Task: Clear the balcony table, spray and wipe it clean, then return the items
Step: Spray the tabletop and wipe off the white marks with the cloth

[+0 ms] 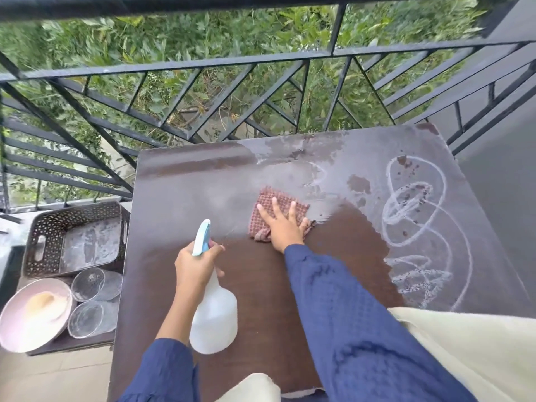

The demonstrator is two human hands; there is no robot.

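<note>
Your right hand (282, 224) presses flat, fingers spread, on the cloth (271, 201) mid-surface (261, 285). Your left hand (197, 265) grips the spray bottle (214, 317) over the near part. Dust and white swirls (414, 198) cover the right side. To the left, lower down, sit a basket (46, 227), two glasses (87, 317) and a bowl (17, 329). The railing (174, 68) stands beyond.

Dark-blue crinkled fabric sleeves (348, 314) reach the wrists of the left hand (197, 265) and right hand (285, 224); a cream cloth garment (470, 349) lies below.
</note>
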